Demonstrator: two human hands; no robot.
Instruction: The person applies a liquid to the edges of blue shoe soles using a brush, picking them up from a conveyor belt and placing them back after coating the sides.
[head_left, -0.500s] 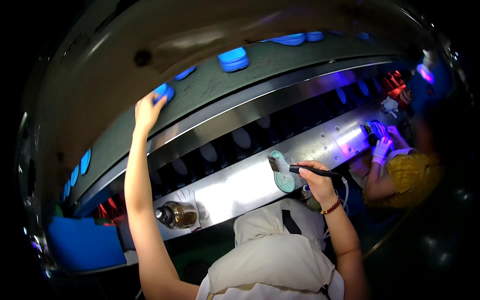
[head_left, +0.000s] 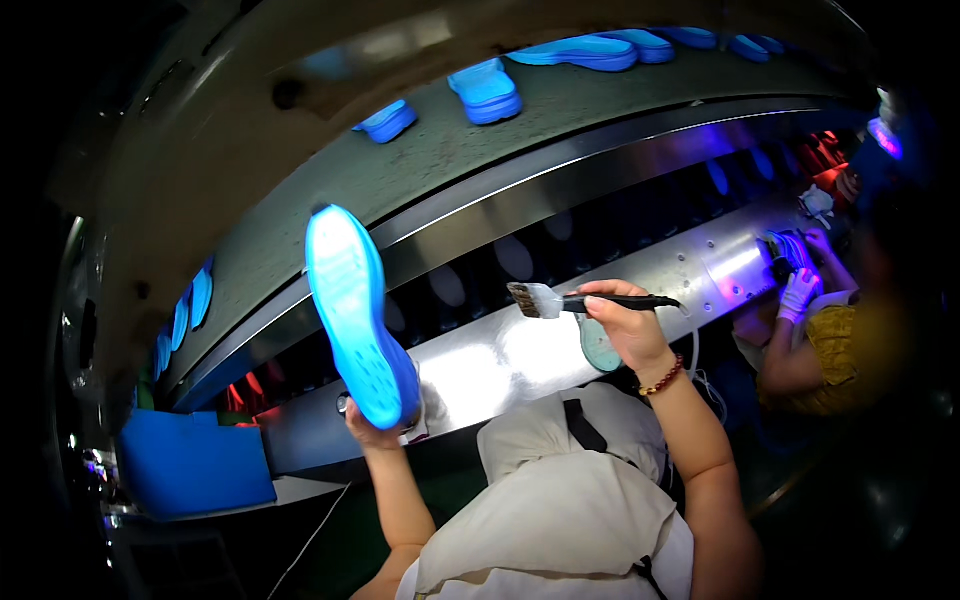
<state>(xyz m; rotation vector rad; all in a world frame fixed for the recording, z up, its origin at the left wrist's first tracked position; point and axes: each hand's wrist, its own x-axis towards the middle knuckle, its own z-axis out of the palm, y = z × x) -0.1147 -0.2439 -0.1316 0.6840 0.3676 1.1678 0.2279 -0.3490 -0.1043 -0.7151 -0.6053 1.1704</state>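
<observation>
A bright blue shoe sole (head_left: 345, 290) is raised in front of the conveyor, its long face turned toward me. My left hand (head_left: 372, 430) grips it by its lower end, and most of the fingers are hidden behind it. Over the metal bench, my right hand (head_left: 622, 325) is closed around the black handle of a brush (head_left: 540, 301). The brush's dark bristles point left, and a thin pale tube hangs from the handle's end. Below the right hand lies a pale green, sole-shaped piece (head_left: 598, 345), partly covered by that hand.
More blue soles (head_left: 487, 92) sit along the green conveyor belt (head_left: 440, 160). Dark shoe-shaped forms (head_left: 514, 258) line a channel beside the metal bench (head_left: 480, 375). A blue bin (head_left: 195, 465) stands at left. On the right, a gloved co-worker (head_left: 800, 295) handles a piece under violet light.
My left hand has lifted a blue sole off the conveyor and brought it down toward me, over where the bottle stood in view. The brush has shifted slightly left and up.
</observation>
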